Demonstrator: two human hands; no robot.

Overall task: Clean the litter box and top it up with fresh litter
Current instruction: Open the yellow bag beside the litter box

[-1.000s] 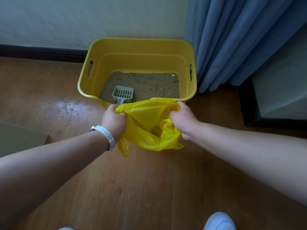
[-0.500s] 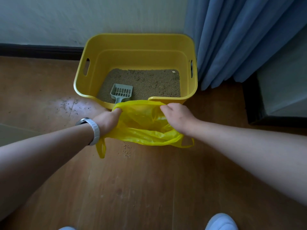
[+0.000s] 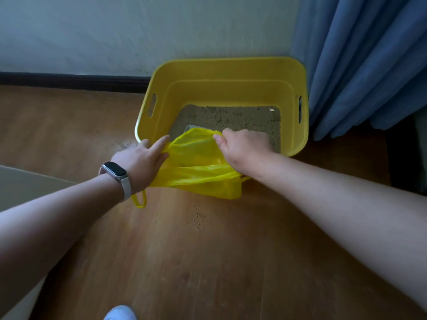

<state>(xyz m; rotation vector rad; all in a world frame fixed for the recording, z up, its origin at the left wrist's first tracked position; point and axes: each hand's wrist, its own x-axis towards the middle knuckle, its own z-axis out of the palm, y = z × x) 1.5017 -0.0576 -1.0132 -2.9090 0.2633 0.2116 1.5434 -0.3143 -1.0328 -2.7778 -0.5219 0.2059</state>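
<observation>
head view
litter box point(image 3: 227, 60): yellow, on the wooden floor point(image 3: 208, 262), back against the wall and just beside the blue curtain point(image 3: 369, 65); cut-out grips in both short sides.
litter point(image 3: 233, 118): brownish grains covering the bottom of the litter box.
yellow bag point(image 3: 198, 163): thin plastic, mouth spread between left hand point(image 3: 141, 160) and right hand point(image 3: 245, 146) at the near wall of the litter box; lower part sagging onto the floor, one handle loop dangling under the left wrist.
scoop point(image 3: 193, 127): only a grey corner showing past the bag's rim, lying in the litter.
right hand: fingers curled, pinching the rim of the yellow bag on its right side.
left hand: fingers stretched nearly straight along the bag's left edge, film running between two of them; real pinch or mere touch impossible to tell.
watch point(image 3: 114, 169): dark face, pale strap, on the left wrist.
spilled grains point(image 3: 197, 219): scattered on the floor just in front of the yellow bag.
</observation>
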